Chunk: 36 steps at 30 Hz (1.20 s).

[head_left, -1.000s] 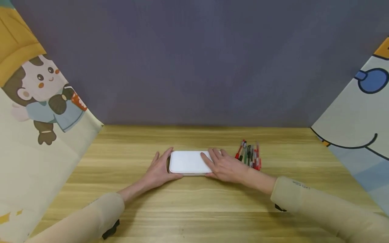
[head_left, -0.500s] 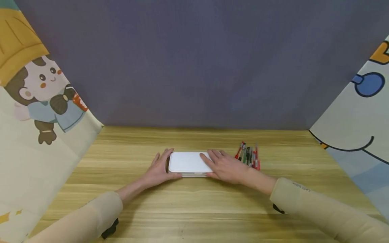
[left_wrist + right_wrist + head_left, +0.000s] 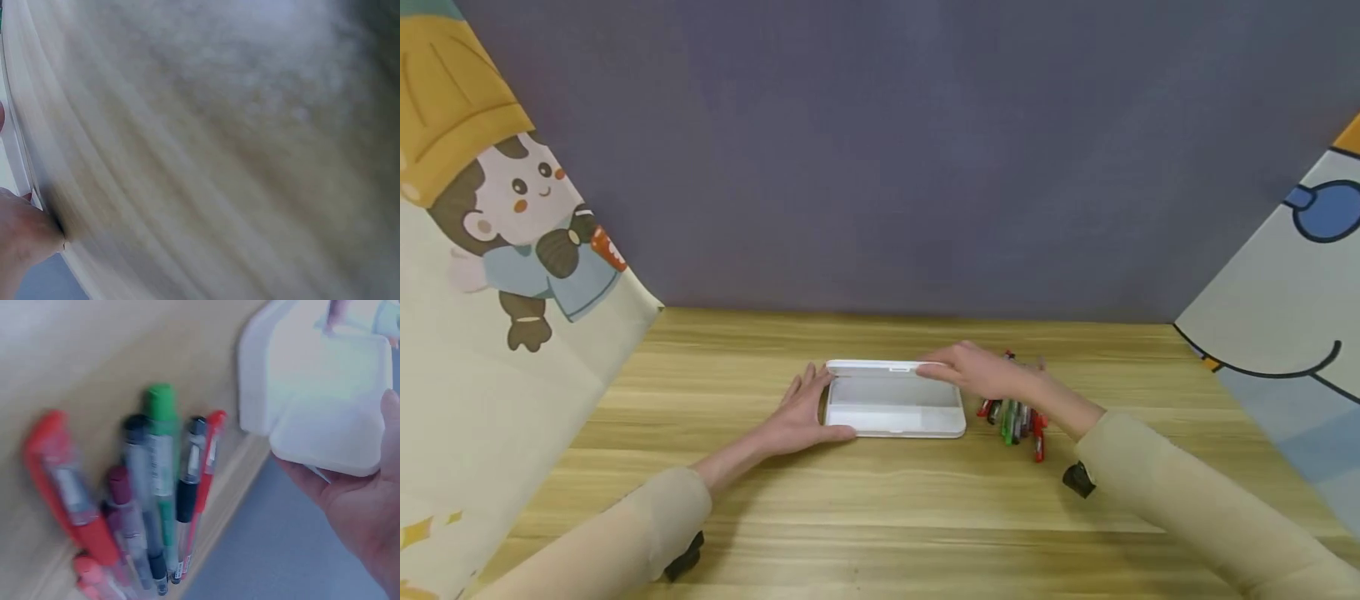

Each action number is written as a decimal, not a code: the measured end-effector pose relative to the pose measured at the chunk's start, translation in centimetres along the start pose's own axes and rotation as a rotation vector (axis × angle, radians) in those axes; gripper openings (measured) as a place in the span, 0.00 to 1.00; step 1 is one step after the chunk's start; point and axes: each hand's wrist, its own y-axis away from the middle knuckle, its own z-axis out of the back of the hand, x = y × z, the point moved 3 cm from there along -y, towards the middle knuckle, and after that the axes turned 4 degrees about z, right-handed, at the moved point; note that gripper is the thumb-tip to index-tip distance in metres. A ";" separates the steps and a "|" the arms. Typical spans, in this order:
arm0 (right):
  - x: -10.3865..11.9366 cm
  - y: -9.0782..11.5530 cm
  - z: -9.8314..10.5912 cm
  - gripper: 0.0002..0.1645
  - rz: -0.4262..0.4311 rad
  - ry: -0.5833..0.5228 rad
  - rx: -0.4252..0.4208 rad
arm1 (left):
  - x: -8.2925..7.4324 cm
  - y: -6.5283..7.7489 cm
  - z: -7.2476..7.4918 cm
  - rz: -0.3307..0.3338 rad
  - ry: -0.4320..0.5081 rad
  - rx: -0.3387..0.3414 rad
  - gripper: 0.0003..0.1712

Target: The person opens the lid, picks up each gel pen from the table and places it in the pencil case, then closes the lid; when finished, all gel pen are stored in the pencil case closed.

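A white pencil case (image 3: 895, 422) lies lengthwise on the table in the head view, its hinged lid (image 3: 868, 365) raised at the back. My left hand (image 3: 796, 421) grips the left end of the case, thumb at the front edge and fingers at the back corner. With thumb and fingers, my right hand (image 3: 972, 369) holds the lid near its right end. The right wrist view shows that lid (image 3: 331, 412) from the side, tilted up from the base (image 3: 255, 381). In the left wrist view only part of my left hand (image 3: 28, 231) shows.
Several pens (image 3: 1017, 421) with red, green and black parts lie beside the case, under my right forearm. A grey backdrop (image 3: 910, 167) rises behind the wooden table (image 3: 850, 533). Printed cartoon panels stand on the left (image 3: 467, 350) and right (image 3: 1262, 317).
The lid has gone from closed to raised. My right hand has moved from the lid's top to its raised edge, farther back. My left hand stays at the left end.
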 end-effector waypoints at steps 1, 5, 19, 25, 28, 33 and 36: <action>-0.2 -0.3 0.5 0.31 -0.001 -0.034 -0.021 | -0.1 0.0 0.0 -0.017 -0.002 -0.003 0.64; -1.7 -1.9 2.1 0.27 -0.006 -0.101 -0.093 | -0.1 -0.1 0.0 -0.047 0.010 -0.004 0.58; -7.5 -3.8 3.2 0.22 -0.129 -0.194 -0.202 | 0.0 -0.4 -0.2 -0.048 -0.009 -0.011 0.52; -8.1 -3.5 3.1 0.24 -0.153 -0.212 -0.203 | 0.0 -0.2 -0.1 -0.041 -0.012 -0.001 0.54; -8.0 -2.9 3.4 0.24 -0.148 -0.208 -0.221 | 0.0 -0.1 0.0 -0.039 -0.008 0.005 0.54; -7.0 -0.4 4.3 0.25 -0.141 -0.246 -0.243 | 0.1 0.0 0.0 -0.064 -0.018 0.005 0.53; -6.9 1.5 4.9 0.24 -0.137 -0.239 -0.264 | 0.2 0.0 0.0 -0.069 -0.019 0.006 0.52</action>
